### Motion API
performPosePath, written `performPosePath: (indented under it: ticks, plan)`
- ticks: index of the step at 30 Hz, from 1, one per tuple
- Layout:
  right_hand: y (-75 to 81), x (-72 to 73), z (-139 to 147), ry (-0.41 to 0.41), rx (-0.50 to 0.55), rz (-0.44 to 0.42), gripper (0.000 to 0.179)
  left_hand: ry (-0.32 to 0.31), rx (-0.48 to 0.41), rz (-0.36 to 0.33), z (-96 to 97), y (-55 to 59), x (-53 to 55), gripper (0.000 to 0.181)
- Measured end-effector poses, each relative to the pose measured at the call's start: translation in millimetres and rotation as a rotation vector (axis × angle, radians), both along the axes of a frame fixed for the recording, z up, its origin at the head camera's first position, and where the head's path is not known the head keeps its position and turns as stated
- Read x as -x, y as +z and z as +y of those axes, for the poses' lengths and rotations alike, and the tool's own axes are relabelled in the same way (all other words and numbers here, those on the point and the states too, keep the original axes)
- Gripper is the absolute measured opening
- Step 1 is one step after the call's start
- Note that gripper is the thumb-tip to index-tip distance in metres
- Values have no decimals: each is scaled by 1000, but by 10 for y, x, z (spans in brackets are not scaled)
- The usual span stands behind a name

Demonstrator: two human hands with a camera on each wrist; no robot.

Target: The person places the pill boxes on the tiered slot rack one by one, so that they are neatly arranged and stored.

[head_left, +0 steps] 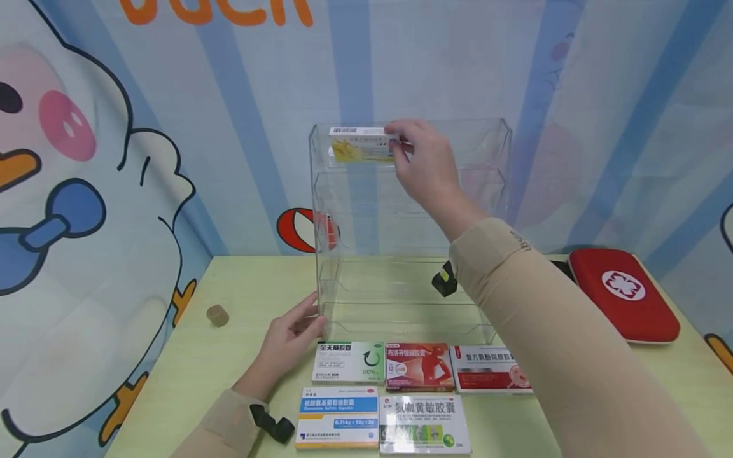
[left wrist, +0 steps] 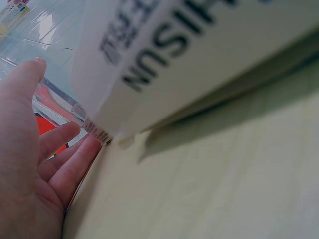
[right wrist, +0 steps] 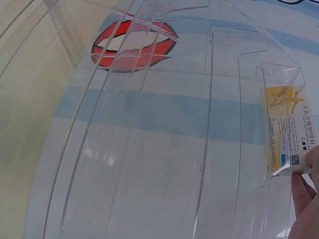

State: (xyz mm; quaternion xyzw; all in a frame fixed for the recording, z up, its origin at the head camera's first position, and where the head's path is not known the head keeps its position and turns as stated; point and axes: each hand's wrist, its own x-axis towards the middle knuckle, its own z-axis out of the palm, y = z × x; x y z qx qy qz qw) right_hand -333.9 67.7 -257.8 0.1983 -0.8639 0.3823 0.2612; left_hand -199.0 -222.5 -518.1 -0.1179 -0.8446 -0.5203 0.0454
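Observation:
A clear multi-tier display rack point(head_left: 403, 312) stands upright on the table. At its top tier my right hand point(head_left: 426, 159) pinches the right end of a yellow-and-white medicine box point(head_left: 362, 147). In the right wrist view, this medicine box point(right wrist: 284, 127) sits behind the clear front lip of the tier, with fingertips point(right wrist: 313, 158) at its end. My left hand point(head_left: 289, 340) rests against the rack's lower left side, fingers fairly straight. From the left wrist view, the thumb and fingers of the left hand point(left wrist: 55, 164) touch the rack's clear edge.
Several medicine boxes lie before the rack: green-and-white point(head_left: 348, 362), red point(head_left: 419, 367), red-and-white point(head_left: 487, 369), blue-and-white point(head_left: 338, 418) and green-grey point(head_left: 425, 424). A red first-aid case point(head_left: 621, 296) lies at right, a small brown cylinder point(head_left: 217, 315) at left. A printed cloth point(head_left: 258, 95) hangs behind.

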Motion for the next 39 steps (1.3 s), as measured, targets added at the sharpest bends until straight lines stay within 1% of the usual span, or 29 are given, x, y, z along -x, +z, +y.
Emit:
performPosePath:
  ticks: [5, 10, 13, 17, 19, 23, 27, 32, 39]
  plan:
    - [-14, -19, -9, 8, 27, -2, 31, 10, 9, -3, 7, 11, -13, 61]
    - [-19, -62, -2, -13, 30, -34, 36, 20, 12, -12, 3, 6, -18, 61]
    - [-12, -93, 12, -16, 72, -46, 38, 25, 19, -14, -3, -3, -16, 61]
    - [-17, -144, 65, -11, 135, -28, 39, 24, 24, -11, -8, -12, -11, 61]
    - [-34, -173, 105, -8, 149, -14, 39, 21, 23, -10, -7, -11, -12, 61]
    - [-92, -231, 192, 29, 183, 25, 39, 16, 22, -5, -3, -1, -11, 61]
    - [-157, -315, 256, 74, 193, 43, 40, 20, 36, 11, 0, -4, -2, 61]
    - [-239, -472, 292, 115, 163, 42, 42, 35, 48, 6, -3, -9, -2, 62]
    - [-411, -686, 387, 204, 123, 83, 42, 24, 36, 10, 5, -10, 2, 62]
